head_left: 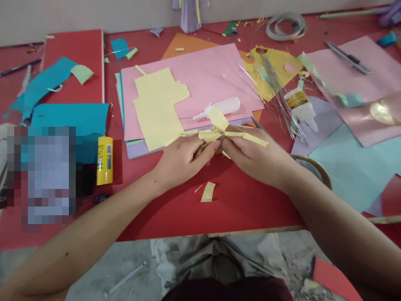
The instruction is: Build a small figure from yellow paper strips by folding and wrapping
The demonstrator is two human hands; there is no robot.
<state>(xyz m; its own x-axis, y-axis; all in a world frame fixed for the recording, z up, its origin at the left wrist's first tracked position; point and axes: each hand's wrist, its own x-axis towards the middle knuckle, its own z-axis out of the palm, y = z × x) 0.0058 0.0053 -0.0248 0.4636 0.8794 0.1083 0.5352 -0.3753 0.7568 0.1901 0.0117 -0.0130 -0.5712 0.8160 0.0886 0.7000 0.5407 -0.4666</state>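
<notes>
My left hand (184,156) and my right hand (253,154) meet above the red table, fingers closed round a pale yellow paper piece (218,119) with narrow folded strips sticking out to both sides. Parts of that piece are hidden by my fingers. Just behind it, a white squeeze bottle (224,108) with a thin nozzle lies on a stack of pink sheets (213,62). A cut pale yellow sheet (156,113) rests on the stack, left of the bottle. Below my hands lies a small yellow paper scrap (208,192).
A glue stick (105,161) stands at left, near blue paper (70,117). To the right are thin wires (277,90), a glue bottle (300,108), a roll of tape (321,169) and a utility knife (347,57). A coil of clear tubing (286,27) lies at the back.
</notes>
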